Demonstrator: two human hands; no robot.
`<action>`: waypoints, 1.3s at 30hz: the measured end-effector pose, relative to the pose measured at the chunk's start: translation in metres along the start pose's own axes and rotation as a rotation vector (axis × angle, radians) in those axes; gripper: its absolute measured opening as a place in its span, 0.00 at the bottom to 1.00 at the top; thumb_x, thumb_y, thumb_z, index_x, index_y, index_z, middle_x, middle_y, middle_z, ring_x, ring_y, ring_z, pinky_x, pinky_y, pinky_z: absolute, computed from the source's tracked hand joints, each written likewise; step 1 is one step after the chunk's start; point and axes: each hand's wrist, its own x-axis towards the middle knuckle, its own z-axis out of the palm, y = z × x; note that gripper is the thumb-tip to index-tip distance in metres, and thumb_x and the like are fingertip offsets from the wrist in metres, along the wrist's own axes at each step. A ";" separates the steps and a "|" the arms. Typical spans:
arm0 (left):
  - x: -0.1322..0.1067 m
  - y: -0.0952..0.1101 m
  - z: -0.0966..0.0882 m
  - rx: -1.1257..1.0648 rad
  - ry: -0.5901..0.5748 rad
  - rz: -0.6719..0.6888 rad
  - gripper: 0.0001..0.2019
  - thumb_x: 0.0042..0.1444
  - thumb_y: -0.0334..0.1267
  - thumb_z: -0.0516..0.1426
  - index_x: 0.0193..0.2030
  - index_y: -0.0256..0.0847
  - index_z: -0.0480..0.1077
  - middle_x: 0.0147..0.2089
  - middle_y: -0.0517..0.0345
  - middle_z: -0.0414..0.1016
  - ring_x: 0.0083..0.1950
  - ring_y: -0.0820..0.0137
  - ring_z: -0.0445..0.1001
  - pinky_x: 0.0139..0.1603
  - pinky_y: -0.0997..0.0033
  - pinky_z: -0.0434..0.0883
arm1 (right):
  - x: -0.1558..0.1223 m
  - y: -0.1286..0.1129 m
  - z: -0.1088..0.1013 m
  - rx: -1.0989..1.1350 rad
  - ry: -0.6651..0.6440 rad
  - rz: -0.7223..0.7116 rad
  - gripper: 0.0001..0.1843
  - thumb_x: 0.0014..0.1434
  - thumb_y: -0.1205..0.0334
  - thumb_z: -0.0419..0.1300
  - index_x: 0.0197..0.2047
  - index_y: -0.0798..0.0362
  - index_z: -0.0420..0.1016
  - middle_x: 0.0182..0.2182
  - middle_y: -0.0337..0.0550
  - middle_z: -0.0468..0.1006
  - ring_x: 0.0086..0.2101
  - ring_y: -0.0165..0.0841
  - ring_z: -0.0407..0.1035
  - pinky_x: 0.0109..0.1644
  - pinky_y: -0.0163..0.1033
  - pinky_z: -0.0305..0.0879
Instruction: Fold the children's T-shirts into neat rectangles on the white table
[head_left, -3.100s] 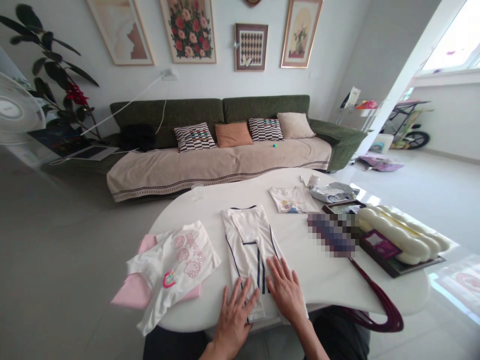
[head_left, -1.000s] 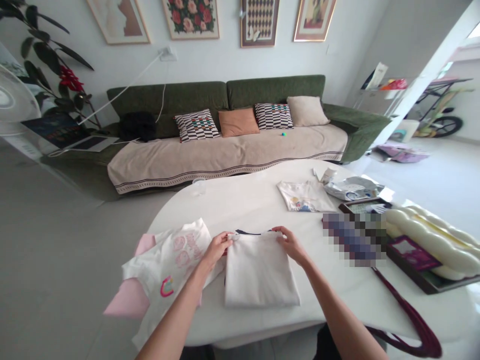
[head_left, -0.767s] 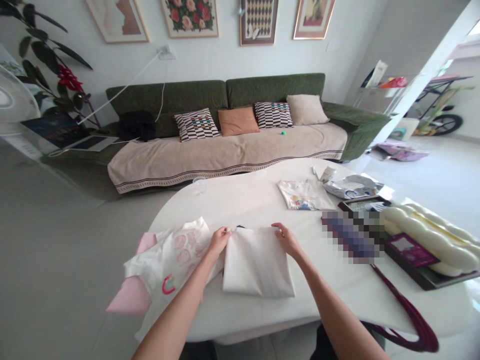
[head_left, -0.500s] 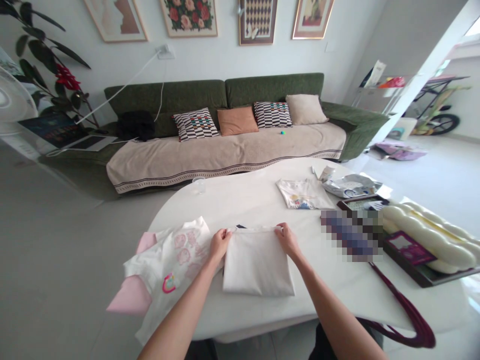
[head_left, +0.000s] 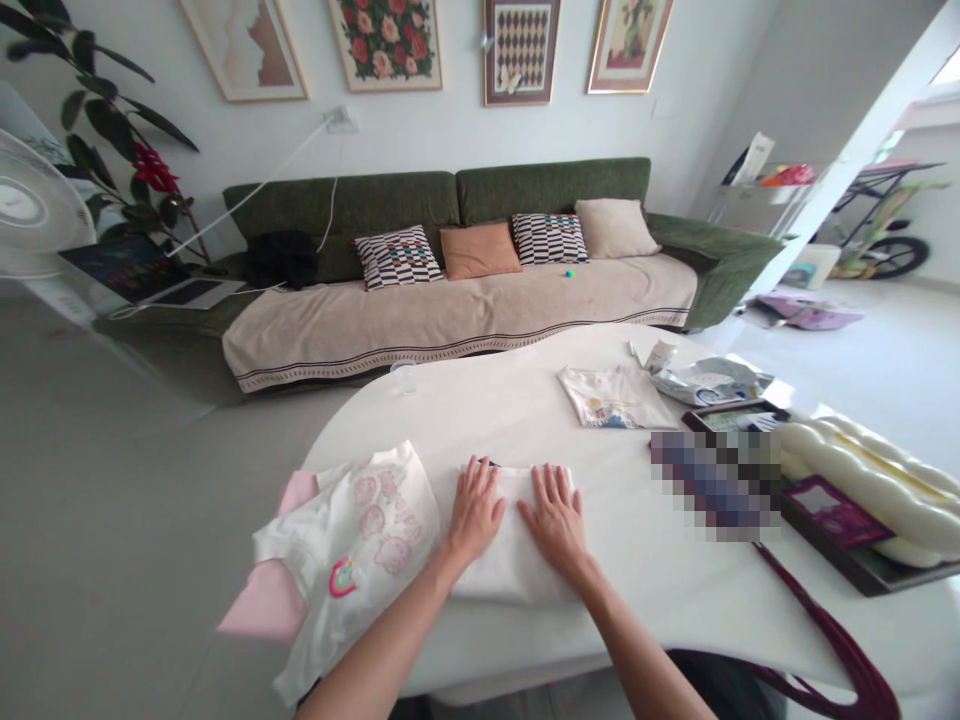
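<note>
A white folded garment lies flat on the table in front of me. My left hand rests on its left half with the fingers stretched out. On the right half my right hand lies flat, fingers spread toward the far edge. A small dark patch peeks out at that far edge, close to my left fingertips. Left of the garment is a white T-shirt with pink figures and a rainbow print. Pink cloth shows from under it, over the table's edge.
The white table also bears a folded printed T-shirt, a clear cup, a silver packet and a dark tray with a puffy cream item. A maroon strap hangs off the right edge. Beyond stands a green sofa.
Both hands have let go of the garment's far corners and now press flat on top of it. The view has shifted slightly.
</note>
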 end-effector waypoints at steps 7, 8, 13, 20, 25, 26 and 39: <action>-0.009 0.005 0.009 0.164 -0.133 -0.114 0.29 0.57 0.48 0.47 0.65 0.51 0.45 0.68 0.56 0.39 0.67 0.50 0.32 0.60 0.42 0.43 | -0.005 0.004 0.006 -0.027 -0.030 0.011 0.34 0.60 0.45 0.39 0.66 0.50 0.39 0.65 0.45 0.39 0.62 0.42 0.26 0.59 0.56 0.41; -0.009 0.005 0.008 0.164 -0.137 -0.116 0.29 0.57 0.48 0.47 0.65 0.52 0.45 0.68 0.57 0.39 0.67 0.49 0.31 0.60 0.41 0.43 | -0.005 0.003 0.005 -0.028 -0.029 0.010 0.34 0.60 0.45 0.39 0.66 0.49 0.39 0.65 0.45 0.39 0.62 0.42 0.27 0.59 0.56 0.41; -0.008 0.005 0.008 0.163 -0.167 -0.124 0.29 0.57 0.49 0.46 0.65 0.55 0.43 0.68 0.58 0.39 0.67 0.49 0.32 0.60 0.42 0.43 | -0.005 0.001 0.002 -0.038 -0.035 0.015 0.32 0.61 0.45 0.39 0.65 0.47 0.39 0.65 0.45 0.39 0.62 0.42 0.28 0.58 0.55 0.41; -0.007 0.003 0.011 0.194 -0.180 -0.127 0.29 0.58 0.50 0.46 0.65 0.54 0.42 0.68 0.58 0.39 0.67 0.51 0.33 0.60 0.44 0.44 | -0.006 0.000 0.002 -0.051 -0.034 0.024 0.32 0.61 0.45 0.38 0.65 0.47 0.40 0.65 0.44 0.39 0.62 0.42 0.28 0.59 0.54 0.40; -0.007 0.004 0.011 0.243 -0.174 -0.139 0.28 0.58 0.52 0.43 0.65 0.55 0.42 0.68 0.59 0.40 0.67 0.52 0.35 0.61 0.46 0.45 | -0.004 0.000 0.005 -0.065 -0.042 0.030 0.33 0.60 0.44 0.39 0.65 0.46 0.39 0.65 0.43 0.39 0.62 0.41 0.27 0.59 0.54 0.40; -0.007 0.004 0.011 0.251 -0.175 -0.140 0.28 0.58 0.52 0.43 0.65 0.55 0.42 0.68 0.60 0.40 0.67 0.52 0.36 0.61 0.46 0.46 | -0.004 0.000 0.005 -0.065 -0.041 0.031 0.33 0.60 0.44 0.39 0.65 0.47 0.39 0.65 0.43 0.39 0.62 0.41 0.27 0.59 0.54 0.40; -0.007 0.002 0.011 0.237 -0.179 -0.128 0.28 0.58 0.53 0.42 0.65 0.54 0.42 0.68 0.59 0.40 0.67 0.52 0.34 0.60 0.45 0.46 | -0.006 0.000 0.005 -0.055 -0.002 0.016 0.33 0.60 0.44 0.39 0.65 0.47 0.41 0.64 0.44 0.41 0.62 0.42 0.29 0.59 0.54 0.40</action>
